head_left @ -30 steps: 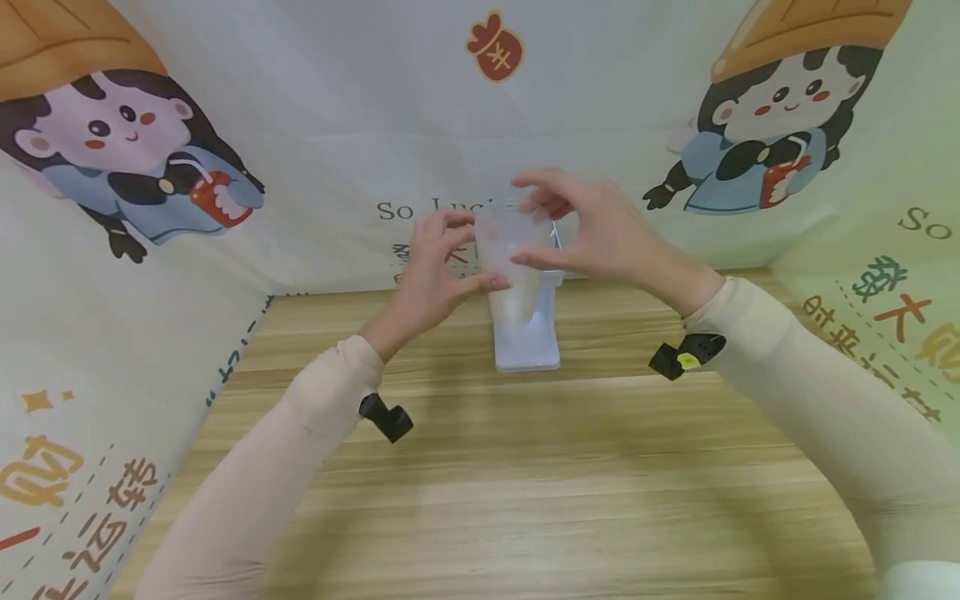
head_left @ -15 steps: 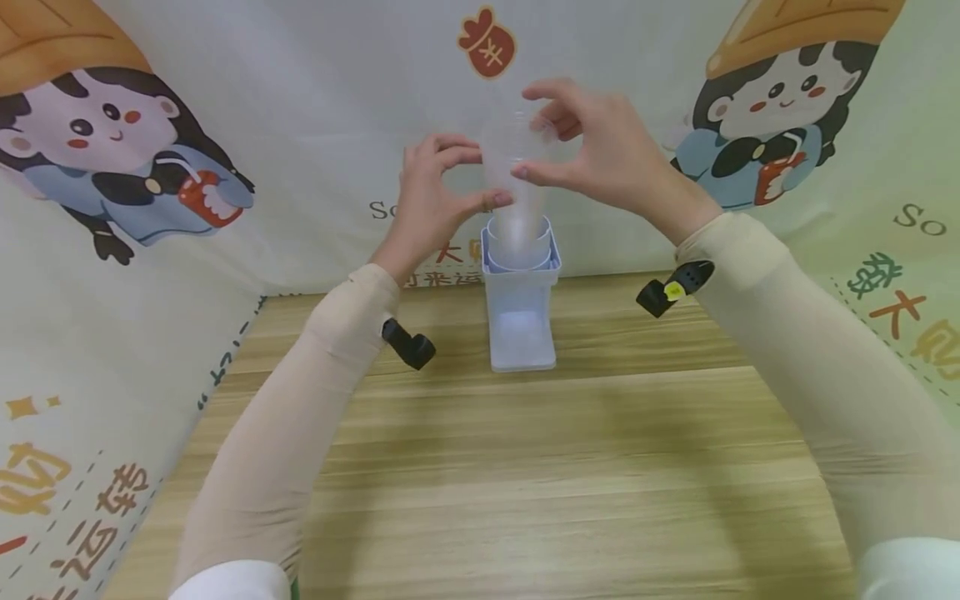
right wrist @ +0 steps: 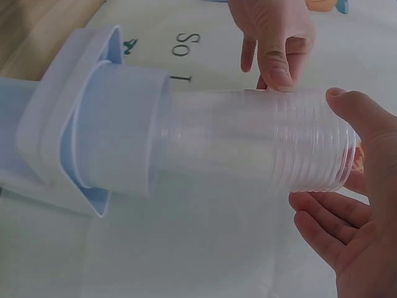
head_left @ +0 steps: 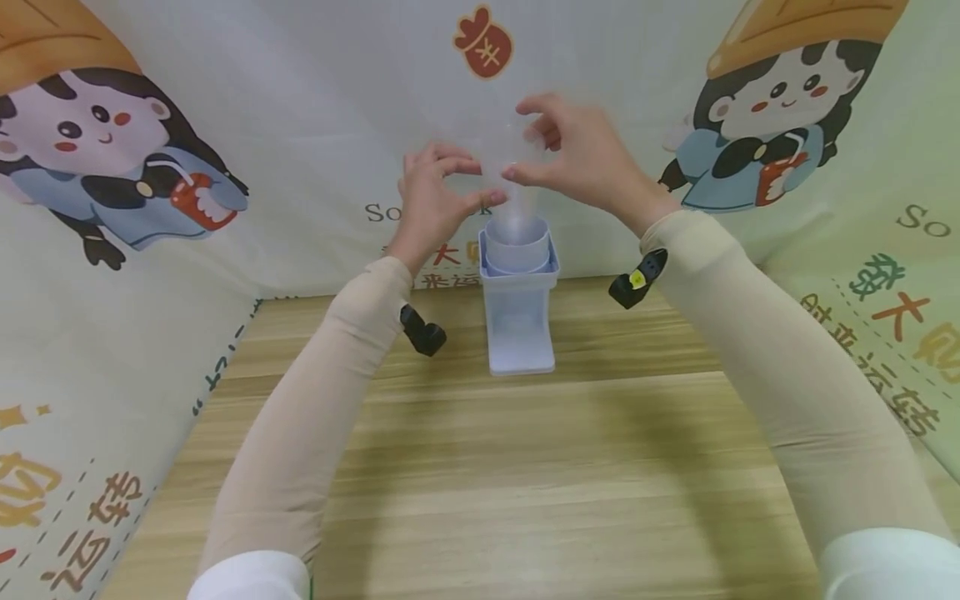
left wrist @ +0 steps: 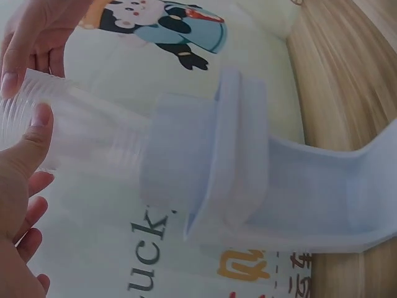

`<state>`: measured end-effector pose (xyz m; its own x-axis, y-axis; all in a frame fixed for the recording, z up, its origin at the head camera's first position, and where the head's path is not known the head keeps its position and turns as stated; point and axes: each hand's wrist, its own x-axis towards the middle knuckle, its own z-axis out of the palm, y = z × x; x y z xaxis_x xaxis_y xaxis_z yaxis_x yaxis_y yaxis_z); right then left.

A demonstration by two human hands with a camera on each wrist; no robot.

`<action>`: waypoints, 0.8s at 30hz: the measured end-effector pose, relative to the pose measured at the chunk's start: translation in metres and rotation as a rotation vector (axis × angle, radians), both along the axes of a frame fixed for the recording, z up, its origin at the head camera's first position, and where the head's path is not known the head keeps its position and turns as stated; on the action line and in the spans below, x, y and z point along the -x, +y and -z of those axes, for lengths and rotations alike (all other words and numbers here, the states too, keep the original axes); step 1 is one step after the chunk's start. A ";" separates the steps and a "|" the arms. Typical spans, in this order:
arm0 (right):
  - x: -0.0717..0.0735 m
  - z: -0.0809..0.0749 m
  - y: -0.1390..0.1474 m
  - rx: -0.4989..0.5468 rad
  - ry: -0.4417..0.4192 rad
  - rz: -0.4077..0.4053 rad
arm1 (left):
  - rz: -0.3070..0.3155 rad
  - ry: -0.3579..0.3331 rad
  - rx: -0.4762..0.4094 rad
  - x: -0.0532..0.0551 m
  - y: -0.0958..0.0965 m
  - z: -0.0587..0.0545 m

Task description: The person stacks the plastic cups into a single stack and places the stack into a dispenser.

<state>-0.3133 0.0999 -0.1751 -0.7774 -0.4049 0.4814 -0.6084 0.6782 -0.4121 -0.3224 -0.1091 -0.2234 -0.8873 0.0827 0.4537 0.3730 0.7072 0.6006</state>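
A stack of clear plastic cups (head_left: 517, 200) stands with its lower end inside the round collar (head_left: 517, 252) of a pale cup dispenser (head_left: 519, 321). My left hand (head_left: 435, 196) grips the stack from the left, thumb in front. From the right, my right hand (head_left: 588, 158) holds it near the ribbed upper rims, thumb and fingers spread around the side. The right wrist view shows the stacked rims (right wrist: 310, 143) between both hands, while the lower cups pass into the collar. In the left wrist view, the dispenser's square frame (left wrist: 242, 155) surrounds that collar.
The dispenser stands toward the back of a wood-grain table (head_left: 570, 467), close to a printed cloth backdrop (head_left: 360, 100). More printed cloth rises on the left and right sides. A small black camera is strapped to each wrist.
Both hands first raised the cup stack from in front of the dispenser to above its collar. Since then the stack has dropped slightly, its lower end deeper inside.
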 end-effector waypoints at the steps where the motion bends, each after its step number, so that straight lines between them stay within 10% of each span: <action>1: 0.002 0.003 -0.001 -0.004 -0.008 0.002 | -0.002 -0.002 0.010 0.001 -0.001 0.003; 24: 0.015 0.042 0.002 -0.019 -0.110 -0.011 | 0.080 -0.065 0.080 0.009 -0.003 0.040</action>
